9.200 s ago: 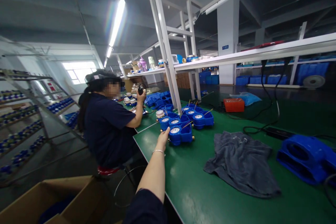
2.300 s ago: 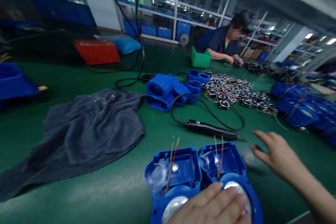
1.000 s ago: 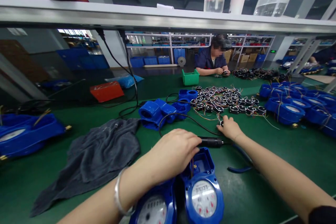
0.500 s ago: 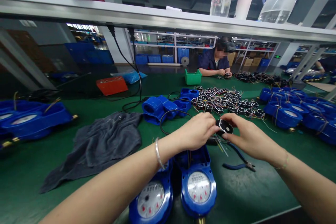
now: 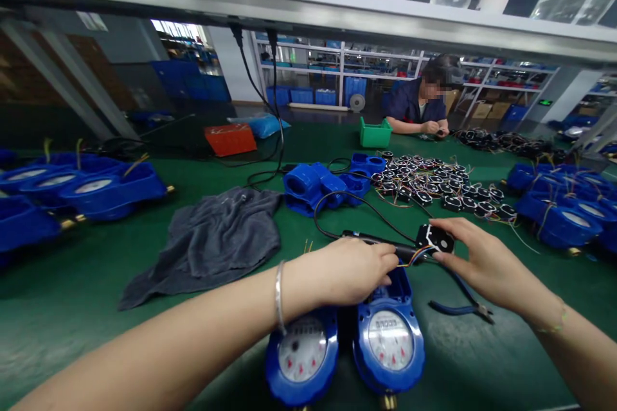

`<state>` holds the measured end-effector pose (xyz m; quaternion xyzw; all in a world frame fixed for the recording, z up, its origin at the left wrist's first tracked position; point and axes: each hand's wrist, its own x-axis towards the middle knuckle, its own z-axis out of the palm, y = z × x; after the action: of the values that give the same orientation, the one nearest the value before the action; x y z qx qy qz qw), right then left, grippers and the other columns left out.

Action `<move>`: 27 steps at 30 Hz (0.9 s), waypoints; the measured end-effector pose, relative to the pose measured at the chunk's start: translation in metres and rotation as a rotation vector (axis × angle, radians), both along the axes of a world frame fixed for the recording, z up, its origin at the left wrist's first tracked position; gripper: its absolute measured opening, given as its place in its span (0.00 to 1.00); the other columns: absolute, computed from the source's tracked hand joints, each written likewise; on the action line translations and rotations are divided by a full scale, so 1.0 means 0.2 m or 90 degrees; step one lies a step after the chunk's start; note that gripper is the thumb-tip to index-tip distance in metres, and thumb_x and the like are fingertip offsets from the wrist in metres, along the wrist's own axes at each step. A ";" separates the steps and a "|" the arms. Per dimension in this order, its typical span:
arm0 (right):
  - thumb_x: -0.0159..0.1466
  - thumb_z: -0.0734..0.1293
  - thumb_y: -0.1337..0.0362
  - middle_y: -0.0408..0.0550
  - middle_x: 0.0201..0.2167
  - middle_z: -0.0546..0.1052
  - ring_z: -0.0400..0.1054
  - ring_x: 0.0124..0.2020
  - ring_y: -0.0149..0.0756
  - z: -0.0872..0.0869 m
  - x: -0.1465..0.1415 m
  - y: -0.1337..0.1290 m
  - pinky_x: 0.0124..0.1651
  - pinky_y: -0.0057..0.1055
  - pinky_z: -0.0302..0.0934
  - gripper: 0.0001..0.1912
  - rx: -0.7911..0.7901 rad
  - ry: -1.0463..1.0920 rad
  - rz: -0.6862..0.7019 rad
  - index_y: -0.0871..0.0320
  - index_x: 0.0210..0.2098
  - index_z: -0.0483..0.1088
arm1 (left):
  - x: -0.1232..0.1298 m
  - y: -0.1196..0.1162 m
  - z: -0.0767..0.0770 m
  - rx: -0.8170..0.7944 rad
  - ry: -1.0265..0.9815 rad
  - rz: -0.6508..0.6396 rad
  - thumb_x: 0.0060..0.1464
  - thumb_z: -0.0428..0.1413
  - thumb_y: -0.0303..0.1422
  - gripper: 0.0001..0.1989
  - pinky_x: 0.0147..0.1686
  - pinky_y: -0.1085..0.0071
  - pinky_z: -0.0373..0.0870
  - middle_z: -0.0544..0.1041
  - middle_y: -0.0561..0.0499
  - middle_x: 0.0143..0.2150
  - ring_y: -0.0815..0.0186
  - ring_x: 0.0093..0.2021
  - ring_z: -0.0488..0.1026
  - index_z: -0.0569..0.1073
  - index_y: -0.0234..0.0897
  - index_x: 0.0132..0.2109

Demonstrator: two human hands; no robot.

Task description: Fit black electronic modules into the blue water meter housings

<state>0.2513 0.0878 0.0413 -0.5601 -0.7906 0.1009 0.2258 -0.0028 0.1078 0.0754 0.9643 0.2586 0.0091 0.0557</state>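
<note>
Our right hand (image 5: 486,263) pinches the black box (image 5: 428,237), our left hand (image 5: 349,271) pinches its wires (image 5: 415,255) over the blue meter (image 5: 389,341); best we pull gently, wires slack!

Nothing readable; digits (image 5: 387,323) on meter dials (image 5: 391,345) blurred; green sign (image 5: 545,103) too small.
</note>
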 end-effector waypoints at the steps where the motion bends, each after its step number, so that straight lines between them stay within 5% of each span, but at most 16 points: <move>1: 0.63 0.64 0.60 0.45 0.52 0.67 0.62 0.53 0.37 -0.01 0.00 -0.01 0.57 0.40 0.59 0.22 -0.005 -0.008 -0.002 0.50 0.56 0.59 | 0.00 0.02 -0.01 0.009 0.021 -0.011 0.56 0.56 0.36 0.10 0.29 0.71 0.65 0.77 0.48 0.41 0.63 0.34 0.74 0.71 0.37 0.43; 4: 0.64 0.64 0.58 0.43 0.54 0.66 0.61 0.54 0.36 -0.01 0.01 -0.03 0.58 0.41 0.59 0.22 -0.021 -0.025 -0.004 0.46 0.57 0.58 | -0.03 0.06 -0.04 0.048 0.062 -0.027 0.50 0.60 0.43 0.15 0.23 0.68 0.63 0.77 0.48 0.30 0.59 0.29 0.73 0.73 0.35 0.37; 6: 0.64 0.64 0.57 0.41 0.55 0.65 0.61 0.55 0.35 0.00 0.00 -0.04 0.58 0.40 0.59 0.23 -0.045 -0.014 0.005 0.43 0.57 0.57 | -0.06 0.05 -0.05 0.084 0.064 -0.036 0.50 0.61 0.39 0.11 0.23 0.67 0.61 0.76 0.49 0.28 0.59 0.29 0.72 0.73 0.36 0.33; 9: 0.64 0.64 0.55 0.38 0.56 0.64 0.59 0.56 0.34 0.02 -0.07 -0.05 0.59 0.38 0.57 0.23 -0.111 0.035 0.062 0.40 0.57 0.57 | -0.12 -0.03 -0.05 0.137 0.054 -0.027 0.50 0.59 0.27 0.03 0.24 0.66 0.59 0.74 0.50 0.29 0.61 0.29 0.69 0.71 0.36 0.31; 12: 0.64 0.64 0.55 0.40 0.57 0.64 0.58 0.58 0.34 0.01 -0.17 -0.04 0.60 0.36 0.56 0.22 -0.168 0.082 0.146 0.43 0.57 0.59 | -0.17 -0.17 -0.08 0.174 0.035 0.011 0.48 0.59 0.26 0.04 0.25 0.65 0.58 0.72 0.50 0.28 0.61 0.29 0.67 0.70 0.36 0.31; 18: 0.64 0.66 0.58 0.41 0.55 0.67 0.58 0.58 0.34 -0.05 -0.28 -0.01 0.59 0.34 0.57 0.21 -0.201 0.044 0.209 0.45 0.55 0.62 | -0.21 -0.39 -0.31 0.265 -0.189 0.122 0.55 0.49 0.28 0.06 0.34 0.64 0.60 0.71 0.53 0.28 0.62 0.32 0.66 0.69 0.38 0.31; 22: 0.64 0.65 0.60 0.38 0.56 0.66 0.58 0.57 0.31 -0.05 -0.29 -0.02 0.59 0.31 0.56 0.22 -0.218 0.004 0.234 0.41 0.57 0.60 | -0.17 -0.38 -0.42 0.305 -0.256 0.143 0.58 0.45 0.26 0.11 0.36 0.66 0.61 0.74 0.52 0.29 0.62 0.36 0.69 0.70 0.38 0.32; 27: 0.64 0.66 0.62 0.39 0.56 0.65 0.59 0.56 0.32 -0.04 -0.30 -0.02 0.58 0.31 0.56 0.25 -0.247 -0.029 0.244 0.39 0.59 0.58 | -0.16 -0.33 -0.44 0.273 -0.239 0.100 0.59 0.44 0.27 0.12 0.30 0.67 0.64 0.77 0.51 0.35 0.62 0.32 0.72 0.70 0.39 0.33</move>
<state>0.1904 0.0842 0.0336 -0.4355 -0.8528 0.2786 0.0734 -0.0343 0.0416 -0.0123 0.9126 0.3101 0.2457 -0.1033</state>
